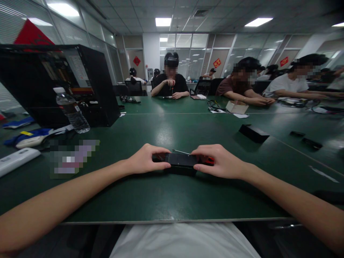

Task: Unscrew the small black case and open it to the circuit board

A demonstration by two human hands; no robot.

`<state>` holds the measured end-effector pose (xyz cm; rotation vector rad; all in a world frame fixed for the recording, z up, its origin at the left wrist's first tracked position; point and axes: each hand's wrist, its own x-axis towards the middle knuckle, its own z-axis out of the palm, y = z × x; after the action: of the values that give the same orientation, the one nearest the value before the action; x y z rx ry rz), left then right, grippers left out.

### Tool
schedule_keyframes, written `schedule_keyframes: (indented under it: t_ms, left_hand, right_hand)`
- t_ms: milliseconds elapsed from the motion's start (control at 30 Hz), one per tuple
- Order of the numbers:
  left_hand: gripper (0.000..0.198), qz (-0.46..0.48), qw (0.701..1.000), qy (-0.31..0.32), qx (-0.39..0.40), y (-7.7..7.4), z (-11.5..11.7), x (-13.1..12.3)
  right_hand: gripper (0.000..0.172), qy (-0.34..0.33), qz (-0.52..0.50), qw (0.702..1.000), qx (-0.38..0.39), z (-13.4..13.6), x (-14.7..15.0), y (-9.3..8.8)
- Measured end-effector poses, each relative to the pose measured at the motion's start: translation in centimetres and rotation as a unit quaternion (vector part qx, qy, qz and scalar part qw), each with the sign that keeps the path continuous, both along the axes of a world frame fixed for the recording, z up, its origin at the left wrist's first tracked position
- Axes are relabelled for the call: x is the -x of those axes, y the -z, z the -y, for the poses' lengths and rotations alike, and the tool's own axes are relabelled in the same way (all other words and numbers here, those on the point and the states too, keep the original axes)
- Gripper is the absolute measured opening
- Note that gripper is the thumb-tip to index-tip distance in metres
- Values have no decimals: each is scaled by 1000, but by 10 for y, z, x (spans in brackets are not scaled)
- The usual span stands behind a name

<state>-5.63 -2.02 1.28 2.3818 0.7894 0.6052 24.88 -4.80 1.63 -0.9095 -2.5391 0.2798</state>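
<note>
In front of me on the green table (pixel 150 200), a small black box (pixel 181 169) with a dark, smooth top lies between my two hands. My left hand (pixel 147 159) grips its left end, thumb along the near side and fingers behind. The right end is held the same way by my right hand (pixel 219 161). Something red and black (pixel 210 160) shows between the right thumb and fingers; its kind is unclear. Just behind the box a thin, pale, rod-like edge (pixel 180 152) is visible. The fingertips of both hands are partly hidden.
An open computer case (pixel 94 86) stands at left, a water bottle (pixel 71 111) before it. A white power strip (pixel 18 161) lies far left. To the right sit a black open box (pixel 254 133) and small black pieces (pixel 311 143). Several people sit across the table.
</note>
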Motion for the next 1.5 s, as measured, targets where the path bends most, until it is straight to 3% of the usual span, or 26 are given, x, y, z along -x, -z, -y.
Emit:
schedule_keyframes:
  t_ms: [467,1500]
  left_hand:
    - [46,0,1000,11,6,-4,1,1]
    - [42,-10,999,48,-2,-7,-2,2]
  right_hand:
    - [39,20,-31,998,45,-1,-2,-1]
    - [43,13,-24,998,49,-4,-4,1]
